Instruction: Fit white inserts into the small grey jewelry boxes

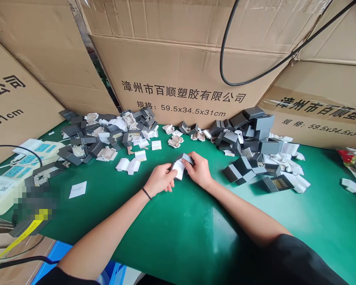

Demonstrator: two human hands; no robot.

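Both my hands meet over the middle of the green table (178,221). My left hand (160,179) and my right hand (199,170) together hold one small grey box (186,158) with a white insert (178,169) sticking out of its lower left end. My left fingers pinch the white insert; my right fingers grip the grey box. A black band sits on my left wrist.
A heap of grey boxes and white inserts (106,134) lies at the back left, another heap (255,146) at the right. Large cardboard cartons (178,75) wall the back. A white power strip (29,156) lies at the left. A loose white card (77,189) lies nearby.
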